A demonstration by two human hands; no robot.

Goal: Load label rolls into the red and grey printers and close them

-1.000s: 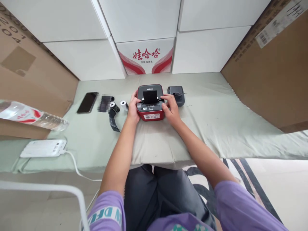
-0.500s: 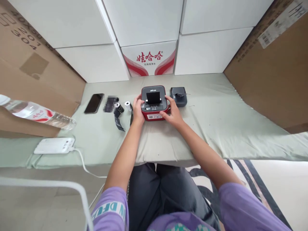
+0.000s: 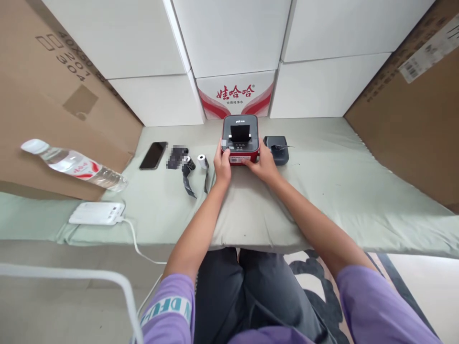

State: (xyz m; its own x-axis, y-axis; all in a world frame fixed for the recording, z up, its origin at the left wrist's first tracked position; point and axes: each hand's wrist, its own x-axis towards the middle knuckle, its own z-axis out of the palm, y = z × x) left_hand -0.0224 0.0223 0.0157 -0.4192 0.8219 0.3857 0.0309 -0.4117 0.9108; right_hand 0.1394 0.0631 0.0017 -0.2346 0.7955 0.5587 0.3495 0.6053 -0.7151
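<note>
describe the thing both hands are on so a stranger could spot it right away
Start at the white carton with red lettering at the back of the pale green table. Right in front of it sits a small boxy printer, with the left hand and right hand at its sides. Unlike the all-dark box beside it, it has a red body and grey top.

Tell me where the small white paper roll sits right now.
The white paper roll lies on the green cloth, just left of the left hand, beside the black roll.
</note>
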